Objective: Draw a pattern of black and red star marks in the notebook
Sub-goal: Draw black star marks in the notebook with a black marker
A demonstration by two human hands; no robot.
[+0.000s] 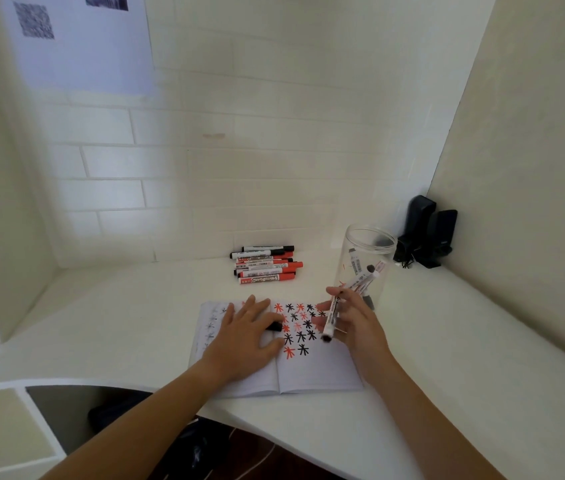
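Observation:
An open notebook [312, 370] lies on the white desk. Rows of red and black star marks [297, 325] fill the top of its right page. My left hand [243, 341] rests flat on the left page with its fingers spread, and a black cap [275, 326] pokes out beside the index finger. My right hand [357, 323] hovers over the right page's edge and grips a white marker [331, 317], its uncapped black tip pointing down at the paper. A second marker [366, 277] rises from the same fingers towards the jar.
A clear plastic jar [369, 251] with a few markers inside stands just behind my right hand. A pile of red and black markers [265, 266] lies by the back wall. Two black speakers [428, 233] fill the right corner. The desk's curved front edge runs below the notebook.

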